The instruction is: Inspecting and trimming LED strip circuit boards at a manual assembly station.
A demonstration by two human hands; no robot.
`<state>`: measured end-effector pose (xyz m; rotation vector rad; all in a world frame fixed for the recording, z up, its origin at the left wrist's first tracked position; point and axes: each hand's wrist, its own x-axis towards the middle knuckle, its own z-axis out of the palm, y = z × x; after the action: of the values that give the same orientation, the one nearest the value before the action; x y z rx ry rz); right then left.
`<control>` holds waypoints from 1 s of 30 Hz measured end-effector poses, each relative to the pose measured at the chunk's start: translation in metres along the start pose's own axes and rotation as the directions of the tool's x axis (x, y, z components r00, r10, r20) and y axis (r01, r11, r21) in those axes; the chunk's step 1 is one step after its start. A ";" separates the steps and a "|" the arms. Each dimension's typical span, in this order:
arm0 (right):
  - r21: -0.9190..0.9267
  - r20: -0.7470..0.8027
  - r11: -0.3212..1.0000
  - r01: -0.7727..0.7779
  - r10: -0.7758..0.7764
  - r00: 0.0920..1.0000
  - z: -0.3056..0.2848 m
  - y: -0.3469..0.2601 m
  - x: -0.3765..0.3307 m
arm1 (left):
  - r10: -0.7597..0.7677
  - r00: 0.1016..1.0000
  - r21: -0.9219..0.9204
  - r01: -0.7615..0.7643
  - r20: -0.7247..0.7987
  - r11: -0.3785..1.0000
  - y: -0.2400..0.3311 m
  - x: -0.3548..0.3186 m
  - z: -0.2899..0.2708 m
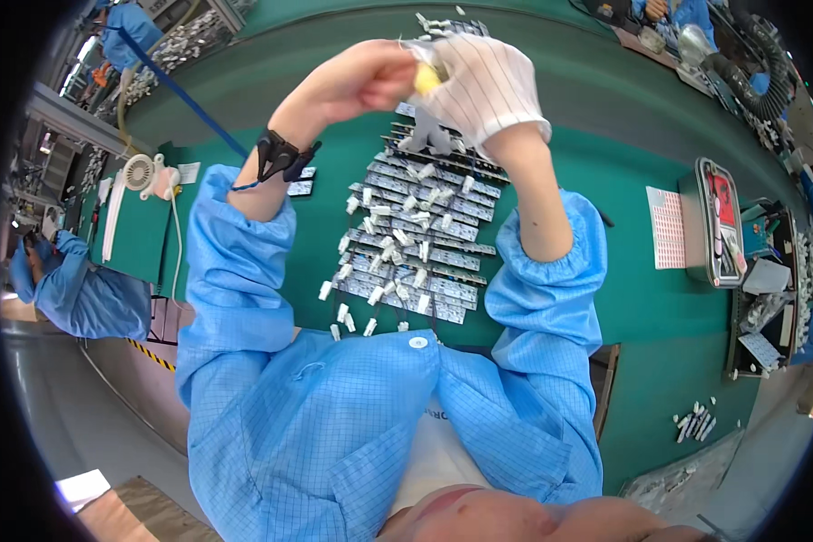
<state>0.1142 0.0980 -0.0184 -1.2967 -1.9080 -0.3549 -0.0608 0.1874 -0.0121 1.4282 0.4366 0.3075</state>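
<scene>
My left hand [381, 79] is bare, its fingers curled and a little blurred. It meets my right hand [481, 83] above the far end of the boards. A white glove with thin dark stripes [501, 77] covers my right hand down to the wrist; its fingers are mostly hidden. Between the hands shows a small yellow piece [427, 79], whose kind I cannot make out. Below hangs or lies a grey, soft-looking thing [431, 135]. Rows of narrow circuit boards [443, 203] with white wired connectors [405, 237] lie beneath my forearms. A black wrist strap [280, 158] circles my left wrist.
On the green table [560, 379], a small fan [139, 173] stands left. To the right are a label sheet [667, 228], a metal tray [714, 221] and a parts bin [768, 298]. Loose connectors [696, 422] lie lower right. A blue cord [181, 95] runs to my wrist. Co-workers sit nearby.
</scene>
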 end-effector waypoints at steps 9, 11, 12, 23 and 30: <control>-0.005 0.004 0.999 0.053 -0.053 0.999 0.001 -0.028 -0.002 | 0.836 0.498 0.966 -0.015 0.232 -0.259 -0.017 0.036 0.003; -0.125 0.089 0.985 0.120 -0.109 0.990 0.006 -0.032 -0.004 | 0.774 0.574 0.963 -0.122 0.266 -0.241 -0.017 0.034 -0.004; -0.083 -0.010 0.985 0.148 -0.150 0.989 0.009 -0.034 -0.004 | 0.788 0.598 0.984 -0.167 0.147 -0.057 -0.019 0.030 0.000; 0.038 -0.031 0.984 0.175 -0.174 0.984 0.016 -0.029 -0.006 | 0.303 0.953 -0.406 -0.286 -0.021 0.868 -0.004 0.052 0.022; 0.051 0.014 0.989 0.140 -0.141 0.990 0.009 -0.033 -0.008 | 0.350 0.933 -0.378 -0.353 -0.079 0.856 -0.013 0.068 0.009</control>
<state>0.0820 0.0837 -0.0240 -1.1393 -2.0165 -0.3662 0.0028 0.2090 -0.0315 1.1082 0.1020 0.6596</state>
